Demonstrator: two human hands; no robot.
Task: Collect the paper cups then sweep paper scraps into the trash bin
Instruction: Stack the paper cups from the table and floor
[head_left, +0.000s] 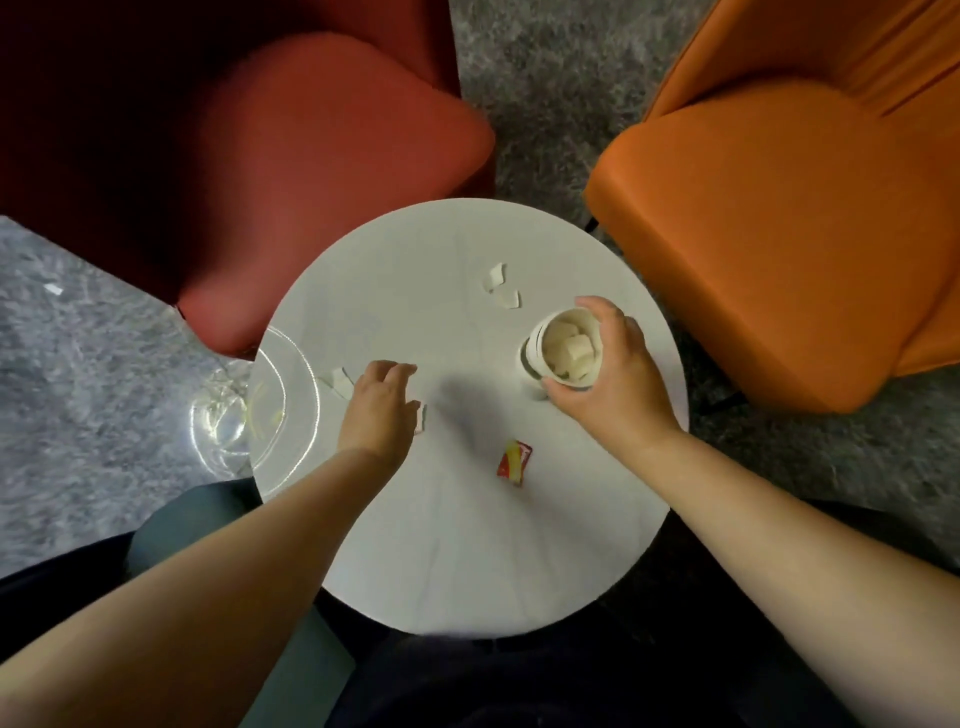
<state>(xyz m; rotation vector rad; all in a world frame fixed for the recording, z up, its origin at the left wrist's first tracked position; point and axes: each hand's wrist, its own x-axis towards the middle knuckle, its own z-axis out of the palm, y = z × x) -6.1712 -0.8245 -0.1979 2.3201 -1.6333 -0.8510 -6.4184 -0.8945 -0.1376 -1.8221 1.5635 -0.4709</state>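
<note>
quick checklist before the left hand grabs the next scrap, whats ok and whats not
1. Right hand grips the paper cup: ok.
2. Cup has room: cannot tell, scraps already fill much of it.
3. Left hand is at a scrap: ok, a small scrap lies by its thumb side; whether the fingers already hold anything, cannot tell.
4. Table cleared of scraps: not ok, two white scraps lie at the far side, another pair is left of the hand, and a red and yellow wrapper lies nearer.
5. Trash bin within reach at the table's left edge: ok.
</note>
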